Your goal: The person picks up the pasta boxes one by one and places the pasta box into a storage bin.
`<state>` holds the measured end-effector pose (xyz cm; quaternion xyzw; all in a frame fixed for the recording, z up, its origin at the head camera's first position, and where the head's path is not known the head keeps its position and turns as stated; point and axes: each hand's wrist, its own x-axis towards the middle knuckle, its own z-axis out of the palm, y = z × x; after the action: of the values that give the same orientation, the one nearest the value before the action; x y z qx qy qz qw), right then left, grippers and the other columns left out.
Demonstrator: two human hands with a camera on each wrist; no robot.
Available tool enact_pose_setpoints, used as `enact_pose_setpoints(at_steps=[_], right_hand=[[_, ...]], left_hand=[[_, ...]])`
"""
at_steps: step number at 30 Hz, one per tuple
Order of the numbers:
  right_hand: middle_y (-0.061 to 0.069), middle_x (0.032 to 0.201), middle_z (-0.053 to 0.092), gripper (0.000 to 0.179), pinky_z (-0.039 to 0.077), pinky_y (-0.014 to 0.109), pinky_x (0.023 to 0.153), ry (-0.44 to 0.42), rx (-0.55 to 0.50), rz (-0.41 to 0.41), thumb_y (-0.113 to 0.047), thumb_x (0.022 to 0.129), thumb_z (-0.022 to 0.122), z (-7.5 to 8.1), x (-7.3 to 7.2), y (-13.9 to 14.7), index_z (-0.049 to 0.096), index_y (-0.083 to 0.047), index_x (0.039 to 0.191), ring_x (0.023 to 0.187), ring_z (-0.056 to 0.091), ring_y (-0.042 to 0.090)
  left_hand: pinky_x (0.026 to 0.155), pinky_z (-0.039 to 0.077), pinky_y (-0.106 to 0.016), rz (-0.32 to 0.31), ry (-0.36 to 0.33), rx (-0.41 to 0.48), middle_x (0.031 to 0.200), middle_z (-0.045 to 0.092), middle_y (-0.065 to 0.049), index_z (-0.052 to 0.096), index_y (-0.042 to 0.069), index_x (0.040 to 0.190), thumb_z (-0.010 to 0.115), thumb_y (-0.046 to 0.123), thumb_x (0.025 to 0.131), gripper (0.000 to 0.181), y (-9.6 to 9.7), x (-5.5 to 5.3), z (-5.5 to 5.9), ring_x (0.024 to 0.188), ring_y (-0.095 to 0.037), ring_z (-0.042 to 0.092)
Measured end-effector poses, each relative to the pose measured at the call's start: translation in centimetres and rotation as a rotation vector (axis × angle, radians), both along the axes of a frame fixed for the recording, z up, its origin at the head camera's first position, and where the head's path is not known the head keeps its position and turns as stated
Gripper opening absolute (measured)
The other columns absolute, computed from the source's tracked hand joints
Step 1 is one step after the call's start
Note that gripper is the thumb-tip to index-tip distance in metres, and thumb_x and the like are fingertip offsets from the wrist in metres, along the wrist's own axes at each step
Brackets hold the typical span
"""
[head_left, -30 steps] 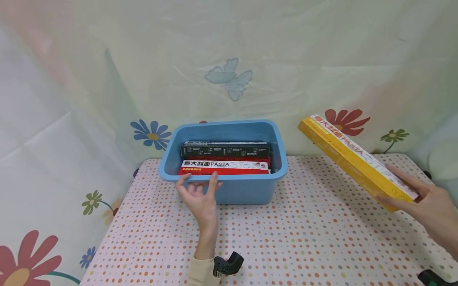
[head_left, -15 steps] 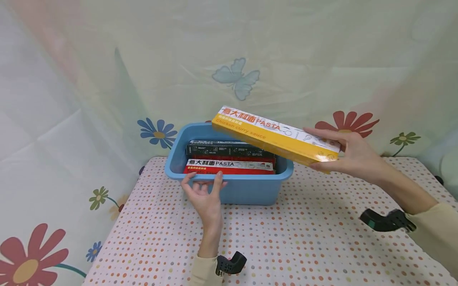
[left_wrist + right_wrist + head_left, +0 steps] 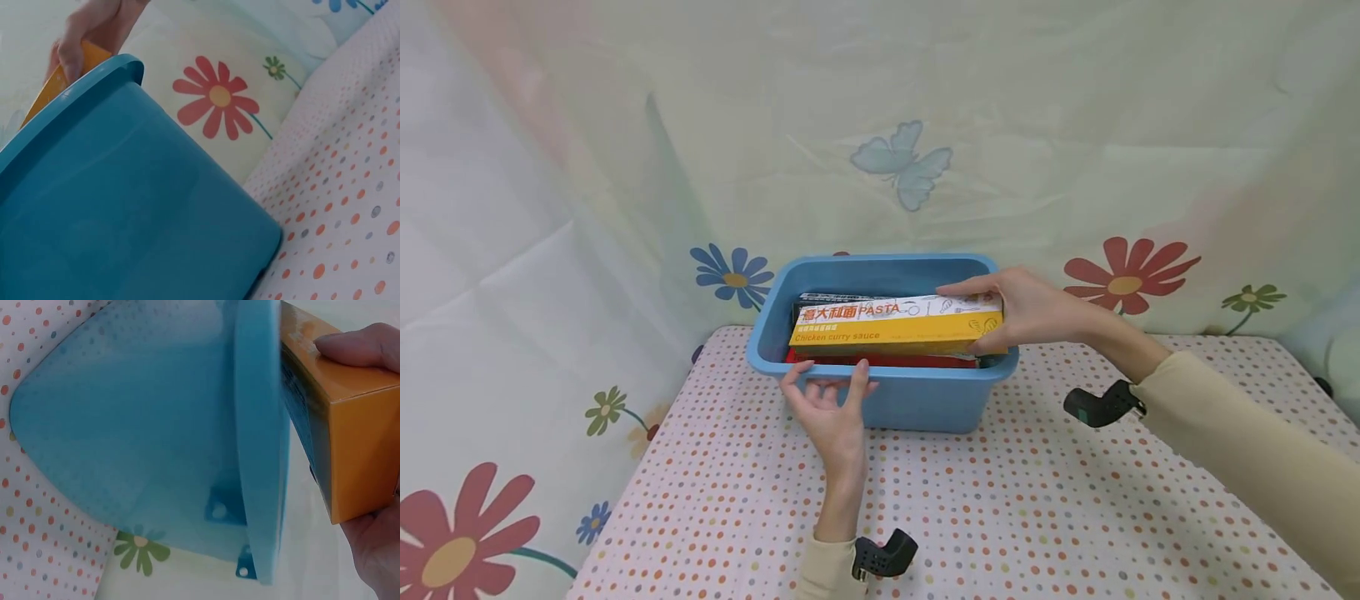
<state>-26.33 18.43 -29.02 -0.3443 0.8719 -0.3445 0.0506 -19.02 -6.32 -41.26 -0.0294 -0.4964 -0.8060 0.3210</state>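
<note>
A yellow and white pasta box (image 3: 887, 329), printed "Chicken curry sauce", lies over the opening of a blue plastic bin (image 3: 925, 404). My right hand (image 3: 1037, 308) grips its right end between thumb and fingers. In the right wrist view the box's orange-looking end (image 3: 365, 450) shows just above the rim, the thumb on one face. My left hand (image 3: 831, 425) holds the bin's front rim, with thumb and forefinger at the edge. Beneath and behind the yellow box, a red pasta box (image 3: 887, 361) and a black one (image 3: 820, 298) sit in the bin, mostly covered.
The bin stands on a table covered with a dotted cloth (image 3: 722, 483). Close behind it hangs a pale backdrop (image 3: 1037, 167) with printed flowers and a butterfly. Dark wrist devices (image 3: 883, 552) are strapped to both forearms.
My right hand has carried the yellow pasta box from the right side leftward and down to the bin's opening, levelling it. My left hand has stayed at the rim.
</note>
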Motion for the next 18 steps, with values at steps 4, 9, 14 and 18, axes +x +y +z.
enact_pose_setpoints(at_steps=[4, 9, 14, 18], right_hand=[[0.014, 0.129, 0.071, 0.074, 0.056, 0.029, 0.061, -0.053, -0.008, 0.054, -0.010, 0.079, 0.086, -0.5, -1.0, -1.4, 0.058, -0.002, 0.147, 0.094, 0.063, 0.022], [0.017, 0.131, 0.070, 0.074, 0.060, 0.029, 0.068, -0.082, -0.022, 0.067, -0.008, 0.078, 0.085, -0.9, -1.9, -2.2, 0.058, 0.002, 0.146, 0.095, 0.064, 0.023], [0.019, 0.133, 0.068, 0.075, 0.062, 0.031, 0.077, -0.103, -0.019, 0.076, -0.009, 0.079, 0.087, -1.1, -2.3, -2.2, 0.057, 0.003, 0.146, 0.101, 0.066, 0.024], [0.020, 0.132, 0.069, 0.076, 0.061, 0.030, 0.075, -0.131, -0.012, 0.092, -0.009, 0.080, 0.087, -1.2, -2.5, -2.0, 0.055, 0.004, 0.147, 0.100, 0.066, 0.024]], left_hand=[[0.070, 0.069, -0.039, 0.009, -0.004, 0.005, 0.116, 0.050, -0.035, 0.029, -0.003, 0.137, 0.078, -0.004, 0.090, 0.068, 0.1, 0.1, 0.0, 0.083, -0.024, 0.063], [0.071, 0.069, -0.039, -0.001, -0.003, 0.003, 0.119, 0.049, -0.038, 0.027, -0.005, 0.138, 0.078, -0.003, 0.090, 0.070, 0.2, 0.2, 0.0, 0.084, -0.024, 0.063], [0.072, 0.069, -0.039, -0.004, 0.000, 0.006, 0.120, 0.048, -0.039, 0.027, -0.005, 0.138, 0.078, -0.003, 0.091, 0.070, 0.3, 0.4, 0.0, 0.085, -0.024, 0.063], [0.071, 0.069, -0.040, 0.000, 0.003, 0.007, 0.119, 0.049, -0.038, 0.027, -0.005, 0.138, 0.078, -0.003, 0.091, 0.069, 0.3, 0.5, 0.0, 0.085, -0.024, 0.063]])
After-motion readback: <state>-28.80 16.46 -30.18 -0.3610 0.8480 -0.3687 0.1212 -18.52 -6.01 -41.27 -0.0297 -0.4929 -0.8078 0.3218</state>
